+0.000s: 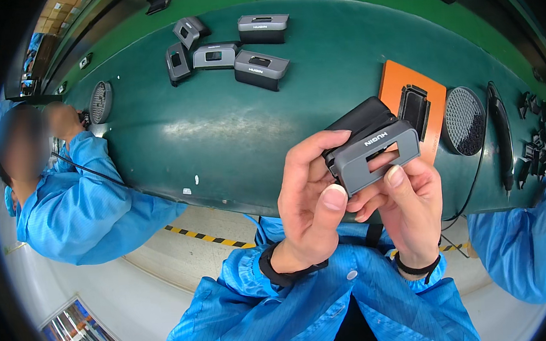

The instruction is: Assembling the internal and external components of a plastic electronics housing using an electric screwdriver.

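Note:
Both my hands hold one grey and black plastic housing in front of me, above the near edge of the table. A rectangular window cuts through its grey face, and a black part stands tilted behind that face. My left hand wraps round the housing's left end, thumb on its lower corner. My right hand grips the lower right side, with the thumb beside the window and a finger showing through it. Just beyond, an orange fixture plate carries a black cradle.
Several similar housings lie at the far side of the green table. A round tray of small black parts, a black powered screwdriver with a cable and black pieces are at right. Co-workers in blue sit either side.

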`<state>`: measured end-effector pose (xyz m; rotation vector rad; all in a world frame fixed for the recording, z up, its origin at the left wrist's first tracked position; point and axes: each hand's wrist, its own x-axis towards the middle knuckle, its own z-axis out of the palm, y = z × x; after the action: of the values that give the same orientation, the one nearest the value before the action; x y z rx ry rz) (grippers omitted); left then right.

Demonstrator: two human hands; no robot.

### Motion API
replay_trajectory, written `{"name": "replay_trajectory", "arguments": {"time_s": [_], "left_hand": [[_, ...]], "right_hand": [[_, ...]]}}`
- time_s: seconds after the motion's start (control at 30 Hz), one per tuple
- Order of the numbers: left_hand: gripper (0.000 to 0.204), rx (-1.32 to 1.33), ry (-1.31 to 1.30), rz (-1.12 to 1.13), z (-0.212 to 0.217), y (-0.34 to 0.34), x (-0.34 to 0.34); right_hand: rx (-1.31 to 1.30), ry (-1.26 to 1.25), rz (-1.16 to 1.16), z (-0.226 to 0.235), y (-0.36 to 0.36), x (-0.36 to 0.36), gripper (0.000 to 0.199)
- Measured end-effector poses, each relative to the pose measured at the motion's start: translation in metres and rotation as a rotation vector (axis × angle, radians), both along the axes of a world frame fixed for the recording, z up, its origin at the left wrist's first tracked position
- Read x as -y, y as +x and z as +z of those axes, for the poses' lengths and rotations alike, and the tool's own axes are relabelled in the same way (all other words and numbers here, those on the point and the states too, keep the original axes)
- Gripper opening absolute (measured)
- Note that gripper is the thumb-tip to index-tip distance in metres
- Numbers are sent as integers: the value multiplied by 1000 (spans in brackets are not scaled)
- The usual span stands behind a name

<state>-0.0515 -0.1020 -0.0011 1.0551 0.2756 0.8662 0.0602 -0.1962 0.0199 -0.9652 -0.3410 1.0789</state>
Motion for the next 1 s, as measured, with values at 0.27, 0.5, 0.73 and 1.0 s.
{"name": "replay_trajectory", "arguments": {"time_s": [0.27, 0.5, 0.73, 1.0], "left_hand": [[48, -11, -10, 39, 0, 3, 0], [47, -101, 129, 78, -1, 1, -1], [48, -73, 80, 68, 1, 3, 5], [44, -115, 66, 46, -2, 0, 4]], "right_hand": [[20, -171, 92, 3, 8, -3, 40], [232, -210, -43, 0, -1, -8, 51], [191, -190, -131, 2, -7, -9, 49], [236, -247, -96, 4, -11, -13, 27]]}}
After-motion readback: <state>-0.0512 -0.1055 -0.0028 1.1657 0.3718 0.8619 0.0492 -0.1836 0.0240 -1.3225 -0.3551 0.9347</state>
